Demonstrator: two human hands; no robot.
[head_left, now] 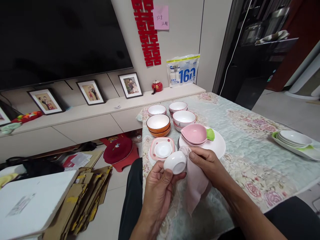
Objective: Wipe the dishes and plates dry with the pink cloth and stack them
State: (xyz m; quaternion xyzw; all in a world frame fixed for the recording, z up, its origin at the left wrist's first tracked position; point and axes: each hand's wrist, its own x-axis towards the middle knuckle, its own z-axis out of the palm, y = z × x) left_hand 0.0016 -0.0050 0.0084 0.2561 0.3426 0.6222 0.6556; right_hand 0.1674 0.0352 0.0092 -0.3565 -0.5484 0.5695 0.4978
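My left hand (pixel 160 181) grips a small white bowl (pixel 175 162), tilted so its underside with the foot ring faces me. A pale pink cloth (pixel 196 186) is pinched in my right hand (pixel 206 165), pressed against the bowl's right rim and hanging down below. Just behind the bowl, another small white bowl (pixel 163 149) sits on a pink-rimmed square dish (pixel 162 140). A pink strawberry-shaped bowl (pixel 194 134) with a green leaf handle rests on a large white plate (pixel 220 143) beyond my right hand.
Orange bowls (pixel 158 128) and white bowls with red rims (pixel 184 119) stand at the back of the flowered tablecloth (pixel 240 153). Stacked white dishes (pixel 295 138) lie far right. On the floor at left are flattened cardboard (pixel 82 196), a white foam box (pixel 32 200) and a red stool (pixel 122 156).
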